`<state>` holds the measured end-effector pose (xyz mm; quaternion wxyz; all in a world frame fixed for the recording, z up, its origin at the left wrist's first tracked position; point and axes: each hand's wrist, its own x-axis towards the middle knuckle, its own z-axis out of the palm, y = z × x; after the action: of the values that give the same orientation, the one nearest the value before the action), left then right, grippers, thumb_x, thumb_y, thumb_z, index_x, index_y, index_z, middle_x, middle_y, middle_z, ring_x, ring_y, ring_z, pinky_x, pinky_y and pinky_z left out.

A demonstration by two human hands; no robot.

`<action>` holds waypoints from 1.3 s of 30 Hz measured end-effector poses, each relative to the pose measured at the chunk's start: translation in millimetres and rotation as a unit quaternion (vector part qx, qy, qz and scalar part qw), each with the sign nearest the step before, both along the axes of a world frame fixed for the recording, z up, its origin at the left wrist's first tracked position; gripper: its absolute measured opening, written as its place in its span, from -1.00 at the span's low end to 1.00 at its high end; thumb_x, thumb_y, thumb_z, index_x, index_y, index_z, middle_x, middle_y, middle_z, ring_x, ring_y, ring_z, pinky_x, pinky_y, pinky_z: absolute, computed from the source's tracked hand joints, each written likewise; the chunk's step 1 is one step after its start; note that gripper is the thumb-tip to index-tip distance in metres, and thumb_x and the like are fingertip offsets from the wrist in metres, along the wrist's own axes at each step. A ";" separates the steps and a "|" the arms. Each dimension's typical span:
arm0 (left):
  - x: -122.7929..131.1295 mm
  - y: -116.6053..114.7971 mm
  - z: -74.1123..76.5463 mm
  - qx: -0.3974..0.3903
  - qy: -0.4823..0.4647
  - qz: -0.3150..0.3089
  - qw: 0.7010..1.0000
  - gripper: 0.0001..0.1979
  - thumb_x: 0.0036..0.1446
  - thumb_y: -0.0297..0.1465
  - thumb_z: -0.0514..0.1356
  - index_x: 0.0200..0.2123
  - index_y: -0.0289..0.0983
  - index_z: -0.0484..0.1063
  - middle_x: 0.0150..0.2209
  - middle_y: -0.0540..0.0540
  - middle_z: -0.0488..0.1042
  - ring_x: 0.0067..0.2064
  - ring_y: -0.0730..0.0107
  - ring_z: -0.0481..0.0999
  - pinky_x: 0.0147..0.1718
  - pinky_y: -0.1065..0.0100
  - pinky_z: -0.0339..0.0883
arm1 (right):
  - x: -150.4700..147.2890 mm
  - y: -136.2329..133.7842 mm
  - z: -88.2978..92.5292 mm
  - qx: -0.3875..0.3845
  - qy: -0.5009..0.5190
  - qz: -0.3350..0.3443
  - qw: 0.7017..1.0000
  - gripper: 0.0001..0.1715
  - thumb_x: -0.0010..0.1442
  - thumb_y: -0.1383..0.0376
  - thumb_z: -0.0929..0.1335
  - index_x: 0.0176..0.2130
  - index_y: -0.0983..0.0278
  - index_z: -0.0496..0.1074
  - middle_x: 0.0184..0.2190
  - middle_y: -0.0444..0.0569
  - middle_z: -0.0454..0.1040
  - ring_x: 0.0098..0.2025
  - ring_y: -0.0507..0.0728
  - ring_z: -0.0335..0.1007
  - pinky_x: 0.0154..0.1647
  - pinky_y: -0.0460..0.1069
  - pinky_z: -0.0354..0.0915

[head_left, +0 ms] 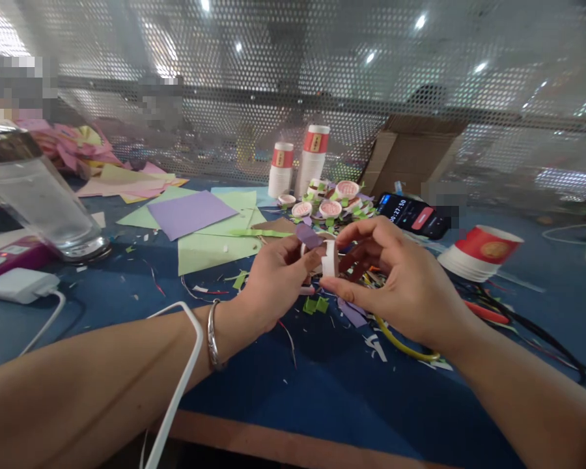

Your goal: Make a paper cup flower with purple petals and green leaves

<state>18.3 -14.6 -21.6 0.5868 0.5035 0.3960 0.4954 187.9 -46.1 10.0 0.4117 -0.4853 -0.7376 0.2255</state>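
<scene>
Under everything, a big blue surface [361, 404], with a brown cardboard box [410, 156] at the back. On the left, a clear glass [34, 189]. Farther in, flat colored paper with a purple sheet [193, 215] on top, then upright cup stacks [315, 150]. Off to the right, a tilted cup stack [483, 251] near a phone [415, 215].

In the middle, a small notched white piece [329, 259], up above the messy scraps [316, 305]. From the left hand [276, 273], a tight pinch on one side. From the right hand [395, 280], a light grip on the other side, thumb below and finger above.

Could snag the white cord [183, 374] by pulling the left arm back. Could bend or rip the white piece by squeezing too hard. Could lose the purple strip [308, 236] among the scraps by letting it slip.

Hard to see behind the fingers. Maybe cut from a paper cup, but too blurry to be sure. Cut off at the picture's edge: part of the glass and both arms.
</scene>
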 end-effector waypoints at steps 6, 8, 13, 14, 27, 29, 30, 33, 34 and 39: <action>-0.7 1.9 -6.3 0.069 0.033 0.013 0.997 -0.84 0.10 -0.30 0.31 -0.44 -0.25 0.47 -0.53 0.03 0.37 -0.54 0.55 0.29 -0.60 0.50 0.27 | 2.0 1.4 1.1 0.031 -0.031 -0.021 0.999 -0.47 0.07 0.11 0.59 -0.06 0.20 0.41 -0.18 0.01 0.55 -0.40 0.11 0.53 -0.50 0.01 0.44; -1.2 2.4 -8.6 0.088 0.045 0.011 0.995 -0.82 0.08 -0.30 0.32 -0.47 -0.25 0.45 -0.50 0.02 0.38 -0.49 0.53 0.33 -0.52 0.47 0.38 | 2.9 2.9 0.4 0.028 -0.032 -0.021 0.999 -0.47 0.07 0.10 0.59 -0.07 0.21 0.42 -0.17 0.03 0.56 -0.39 0.12 0.54 -0.49 0.02 0.44; -1.8 2.1 -11.2 0.099 0.062 0.001 0.993 -0.79 0.10 -0.28 0.28 -0.49 -0.25 0.40 -0.47 0.01 0.38 -0.47 0.52 0.34 -0.47 0.41 0.45 | 2.5 3.8 0.2 0.033 -0.034 -0.023 0.999 -0.49 0.07 0.11 0.58 -0.07 0.21 0.43 -0.11 0.07 0.56 -0.35 0.15 0.55 -0.45 0.04 0.46; -1.8 1.7 -11.0 0.107 0.065 0.003 0.992 -0.79 0.11 -0.29 0.26 -0.50 -0.25 0.39 -0.47 0.00 0.38 -0.47 0.51 0.35 -0.46 0.40 0.44 | 2.2 3.5 0.4 0.038 -0.034 -0.025 0.998 -0.51 0.08 0.11 0.58 -0.07 0.21 0.44 -0.12 0.07 0.55 -0.35 0.15 0.55 -0.45 0.04 0.46; 0.0 -2.8 -7.2 0.088 0.056 -0.006 0.994 -0.81 0.11 -0.29 0.26 -0.49 -0.25 0.44 -0.50 -0.04 0.43 -0.44 0.42 0.47 -0.44 0.37 0.40 | 4.2 5.3 0.8 0.041 -0.045 -0.030 0.998 -0.55 0.08 0.14 0.57 -0.10 0.22 0.46 -0.19 0.02 0.55 -0.39 0.10 0.50 -0.40 0.04 0.48; 0.5 -4.4 -4.3 0.075 0.047 -0.016 0.996 -0.82 0.09 -0.28 0.26 -0.48 -0.24 0.44 -0.49 -0.04 0.43 -0.42 0.41 0.49 -0.43 0.37 0.39 | 5.1 6.1 1.0 0.046 -0.046 -0.028 0.997 -0.55 0.08 0.14 0.57 -0.09 0.23 0.46 -0.18 0.02 0.55 -0.37 0.10 0.51 -0.38 0.05 0.49; 0.7 -5.1 -2.9 0.067 0.041 -0.022 0.997 -0.83 0.08 -0.28 0.25 -0.46 -0.24 0.44 -0.48 -0.04 0.43 -0.41 0.41 0.49 -0.42 0.37 0.39 | 5.7 6.4 1.0 0.046 -0.047 -0.027 0.997 -0.55 0.08 0.14 0.57 -0.09 0.23 0.46 -0.17 0.03 0.55 -0.36 0.11 0.52 -0.37 0.05 0.49; 1.2 -6.5 -0.5 0.046 0.025 -0.037 0.998 -0.85 0.06 -0.28 0.23 -0.43 -0.24 0.46 -0.45 -0.04 0.44 -0.38 0.41 0.51 -0.38 0.38 0.38 | 7.3 6.8 0.6 0.036 -0.050 -0.020 0.998 -0.54 0.08 0.17 0.56 -0.07 0.24 0.46 -0.14 0.05 0.55 -0.35 0.11 0.52 -0.36 0.05 0.49; 1.3 -6.6 -0.5 0.044 0.022 -0.040 0.998 -0.86 0.05 -0.29 0.23 -0.43 -0.24 0.46 -0.45 -0.04 0.43 -0.38 0.42 0.50 -0.37 0.38 0.38 | 7.8 6.7 0.4 0.032 -0.049 -0.018 0.998 -0.54 0.08 0.18 0.57 -0.07 0.23 0.46 -0.13 0.05 0.55 -0.35 0.11 0.52 -0.35 0.05 0.49; 0.8 -5.3 -3.4 0.061 0.024 -0.041 0.997 -0.88 0.04 -0.32 0.22 -0.47 -0.24 0.43 -0.47 -0.02 0.40 -0.44 0.46 0.40 -0.38 0.35 0.37 | 9.3 6.9 -1.5 0.031 -0.045 -0.009 0.998 -0.53 0.07 0.22 0.58 -0.05 0.23 0.46 -0.11 0.05 0.55 -0.30 0.12 0.53 -0.32 0.05 0.49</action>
<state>19.1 -19.9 -24.9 0.5650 0.5660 0.3575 0.4823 197.3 -39.1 8.5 0.3950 -0.4882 -0.7580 0.1766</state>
